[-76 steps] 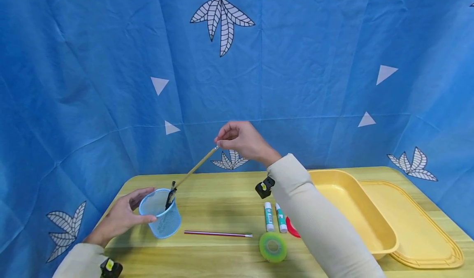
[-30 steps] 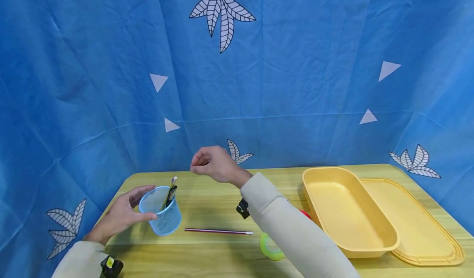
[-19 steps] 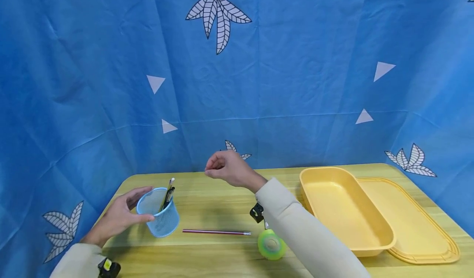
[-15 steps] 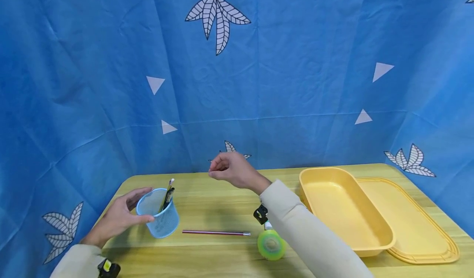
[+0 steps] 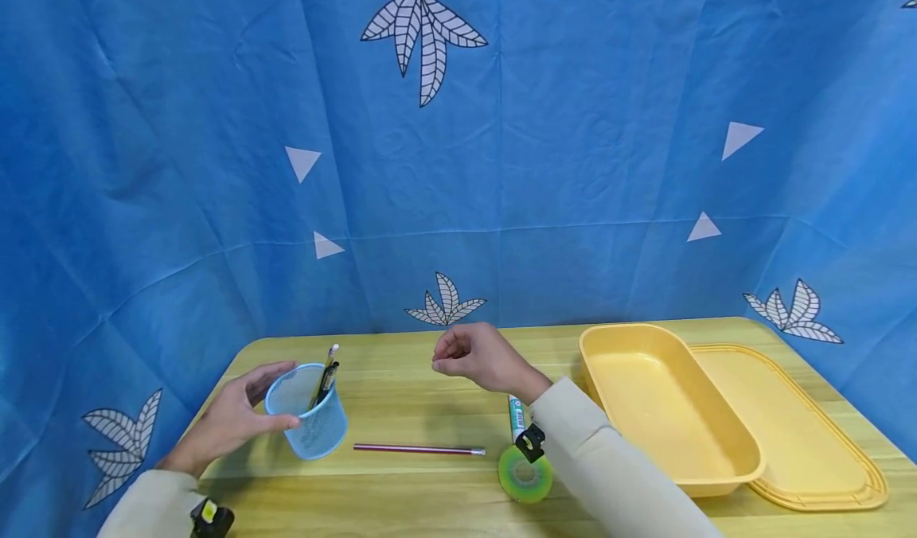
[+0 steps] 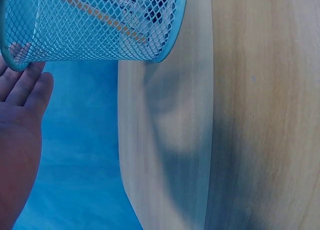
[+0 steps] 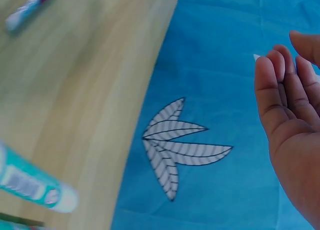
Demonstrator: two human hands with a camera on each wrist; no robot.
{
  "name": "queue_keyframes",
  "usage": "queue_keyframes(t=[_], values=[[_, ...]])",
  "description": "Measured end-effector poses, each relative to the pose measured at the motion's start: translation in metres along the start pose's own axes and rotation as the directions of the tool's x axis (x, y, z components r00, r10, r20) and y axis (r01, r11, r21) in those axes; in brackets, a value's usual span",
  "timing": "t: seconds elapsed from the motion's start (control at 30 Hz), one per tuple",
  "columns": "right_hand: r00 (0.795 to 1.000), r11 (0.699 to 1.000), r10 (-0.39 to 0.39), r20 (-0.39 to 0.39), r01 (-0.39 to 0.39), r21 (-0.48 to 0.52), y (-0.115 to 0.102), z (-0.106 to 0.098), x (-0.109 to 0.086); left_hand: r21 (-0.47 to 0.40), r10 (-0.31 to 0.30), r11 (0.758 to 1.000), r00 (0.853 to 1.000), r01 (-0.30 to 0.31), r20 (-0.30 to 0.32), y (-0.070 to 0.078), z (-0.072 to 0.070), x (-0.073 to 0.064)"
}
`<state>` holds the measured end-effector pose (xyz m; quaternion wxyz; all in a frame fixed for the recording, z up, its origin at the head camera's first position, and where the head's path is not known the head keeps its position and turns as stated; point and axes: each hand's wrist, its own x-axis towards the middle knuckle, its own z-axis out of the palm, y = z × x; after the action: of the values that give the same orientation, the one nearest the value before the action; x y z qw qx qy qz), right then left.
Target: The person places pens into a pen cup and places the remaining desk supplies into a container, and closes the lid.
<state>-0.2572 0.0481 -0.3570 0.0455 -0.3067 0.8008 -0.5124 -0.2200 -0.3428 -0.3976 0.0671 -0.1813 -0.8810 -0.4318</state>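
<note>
Left hand (image 5: 232,420) gripping blue mesh cup (image 5: 321,431) (yellow pencil (image 5: 332,354) and black pen (image 5: 328,380) inside), empty right hand (image 5: 485,357) loosely curled above table (image 5: 387,502), striped pencil (image 5: 419,449) near the cup

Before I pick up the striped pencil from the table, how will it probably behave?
The striped pencil looks thin and straight, so probably stiff and light. Lying unheld on the table, it may roll if pushed.

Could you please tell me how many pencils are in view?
2: one yellow pencil leans in the blue mesh cup, and one red-striped pencil lies on the table; the right sleeve could hide more.
</note>
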Motion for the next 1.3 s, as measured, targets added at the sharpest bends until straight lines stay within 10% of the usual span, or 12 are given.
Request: queue_keyframes(t=[0.63,1.3], values=[[0.988,0.994,0.103,0.114,-0.107,0.028,0.033,0.016,-0.027,0.008,-0.002,1.0,1.0,0.002,-0.005,0.001,0.0,0.0],[0.966,0.979,0.162,0.203,-0.13,-0.159,0.055,0.026,-0.043,0.013,0.007,1.0,1.0,-0.007,-0.01,-0.001,0.0,0.001]])
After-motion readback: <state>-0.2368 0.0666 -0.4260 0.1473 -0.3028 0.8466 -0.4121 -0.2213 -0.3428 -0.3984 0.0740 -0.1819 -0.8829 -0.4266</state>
